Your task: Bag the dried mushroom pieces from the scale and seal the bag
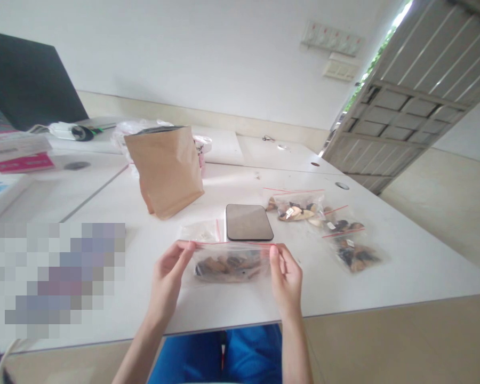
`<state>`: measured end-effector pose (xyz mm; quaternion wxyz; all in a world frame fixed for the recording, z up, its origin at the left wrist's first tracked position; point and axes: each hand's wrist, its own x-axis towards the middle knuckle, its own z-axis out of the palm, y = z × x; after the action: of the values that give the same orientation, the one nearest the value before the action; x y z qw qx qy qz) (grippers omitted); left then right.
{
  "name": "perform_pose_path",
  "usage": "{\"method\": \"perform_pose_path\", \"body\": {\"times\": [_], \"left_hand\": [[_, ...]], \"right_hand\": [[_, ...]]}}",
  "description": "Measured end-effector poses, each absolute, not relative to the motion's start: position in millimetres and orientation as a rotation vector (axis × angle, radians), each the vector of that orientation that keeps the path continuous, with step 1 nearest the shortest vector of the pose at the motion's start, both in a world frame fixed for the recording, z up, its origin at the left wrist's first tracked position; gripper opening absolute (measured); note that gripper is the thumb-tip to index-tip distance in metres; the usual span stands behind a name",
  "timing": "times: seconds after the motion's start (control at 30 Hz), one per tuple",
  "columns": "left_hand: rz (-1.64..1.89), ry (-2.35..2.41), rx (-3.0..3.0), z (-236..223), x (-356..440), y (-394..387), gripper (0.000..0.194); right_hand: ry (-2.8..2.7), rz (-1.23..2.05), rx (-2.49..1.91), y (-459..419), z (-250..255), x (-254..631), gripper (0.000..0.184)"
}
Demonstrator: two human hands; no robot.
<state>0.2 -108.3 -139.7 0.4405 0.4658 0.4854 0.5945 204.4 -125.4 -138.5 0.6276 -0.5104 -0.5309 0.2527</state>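
Observation:
A clear zip-lock bag (232,268) with brown and dark dried pieces inside is held at the table's near side. My left hand (172,264) pinches its top left corner between thumb and fingers. At the top right corner, my right hand (286,274) grips the same red-edged strip, so the top is stretched straight. Just beyond the bag lies a small flat scale (249,222) with a dark top. An apparently empty zip-lock bag (198,231) rests left of the scale. Several filled bags (300,207) with small white labels lie to the right.
A brown paper bag (168,173) stands upright behind the scale to the left. Pink-and-white boxes (20,154) and a black monitor (30,80) are at the far left. A blurred patch covers the left front of the white table (232,306).

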Motion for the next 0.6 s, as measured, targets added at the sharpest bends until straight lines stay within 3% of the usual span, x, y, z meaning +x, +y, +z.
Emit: {"method": "perform_pose_path", "body": {"times": [0.23,0.43,0.6], "left_hand": [[1.475,1.231,1.176,-135.4,2.9,-109.6,0.028],[1.473,1.136,1.165,-139.5,2.6,-109.1,0.03],[1.482,1.145,1.131,-134.9,5.9,-109.9,0.026]], "right_hand": [[-1.199,0.484,-1.212,-124.0,-141.6,203.9,0.032],[-1.188,0.602,-1.208,-125.9,-141.6,205.9,0.035],[-1.251,0.642,-1.179,-128.7,-140.2,208.8,0.024]]}}
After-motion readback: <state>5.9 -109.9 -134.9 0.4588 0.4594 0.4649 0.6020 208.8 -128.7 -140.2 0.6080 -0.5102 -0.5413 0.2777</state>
